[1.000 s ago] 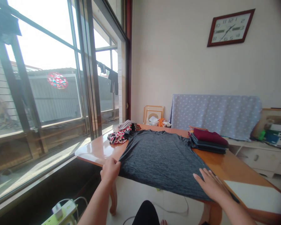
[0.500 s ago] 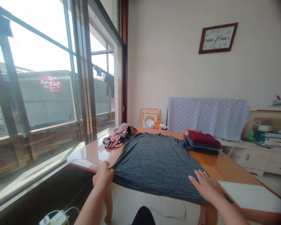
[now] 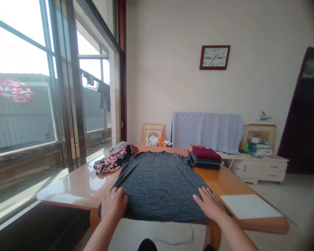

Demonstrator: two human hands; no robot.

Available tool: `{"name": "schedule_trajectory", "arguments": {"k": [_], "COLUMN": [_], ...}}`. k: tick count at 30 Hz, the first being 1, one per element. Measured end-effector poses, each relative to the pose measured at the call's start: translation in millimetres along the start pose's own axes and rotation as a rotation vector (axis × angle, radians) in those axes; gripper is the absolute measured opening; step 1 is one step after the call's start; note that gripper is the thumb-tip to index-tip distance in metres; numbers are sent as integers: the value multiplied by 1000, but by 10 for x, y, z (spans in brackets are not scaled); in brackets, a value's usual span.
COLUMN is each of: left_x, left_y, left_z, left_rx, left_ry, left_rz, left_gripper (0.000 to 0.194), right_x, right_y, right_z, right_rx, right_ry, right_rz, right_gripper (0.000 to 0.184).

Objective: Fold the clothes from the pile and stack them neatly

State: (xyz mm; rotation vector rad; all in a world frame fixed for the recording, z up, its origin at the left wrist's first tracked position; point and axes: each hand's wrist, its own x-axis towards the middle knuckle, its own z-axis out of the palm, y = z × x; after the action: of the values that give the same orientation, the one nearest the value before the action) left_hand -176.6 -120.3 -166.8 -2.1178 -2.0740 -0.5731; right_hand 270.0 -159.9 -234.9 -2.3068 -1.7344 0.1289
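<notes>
A dark grey heathered T-shirt (image 3: 159,184) lies spread over the wooden table (image 3: 232,181), neckline at the far side and hem over the near edge. At the lower left of the shirt, my left hand (image 3: 114,204) has its fingers bunched on the fabric, and a bit of the hem shows beyond it. My right hand (image 3: 210,204) rests flat on the shirt's lower right side, fingers stretched out and slightly apart.
Folded clothes (image 3: 205,157) are stacked at the back right. Patterned garments (image 3: 108,164) lie in a heap at the back left, beside the left sleeve. A white sheet (image 3: 249,206) covers part of the table's right side. Windows line the left.
My left hand has gone from pinching the shirt's outstretched corner to lying over its lower left edge. My right hand still lies flat on the shirt. The view has turned right.
</notes>
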Motion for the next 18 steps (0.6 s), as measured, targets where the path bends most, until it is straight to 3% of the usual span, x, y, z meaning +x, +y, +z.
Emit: {"name": "schedule_trajectory", "arguments": {"k": [14, 18], "left_x": [79, 112], "left_y": [45, 86], "left_z": [-49, -47], "left_rx": [-1, 21], "left_ry": [-52, -73], "left_rz": [-69, -62], "left_gripper": [25, 26], "right_x": [-82, -87], "right_y": [-80, -136], "right_z": [-132, -159], "right_rx": [21, 109], "right_ry": [-55, -3], "right_rz": [34, 57], "right_gripper": [83, 82]}}
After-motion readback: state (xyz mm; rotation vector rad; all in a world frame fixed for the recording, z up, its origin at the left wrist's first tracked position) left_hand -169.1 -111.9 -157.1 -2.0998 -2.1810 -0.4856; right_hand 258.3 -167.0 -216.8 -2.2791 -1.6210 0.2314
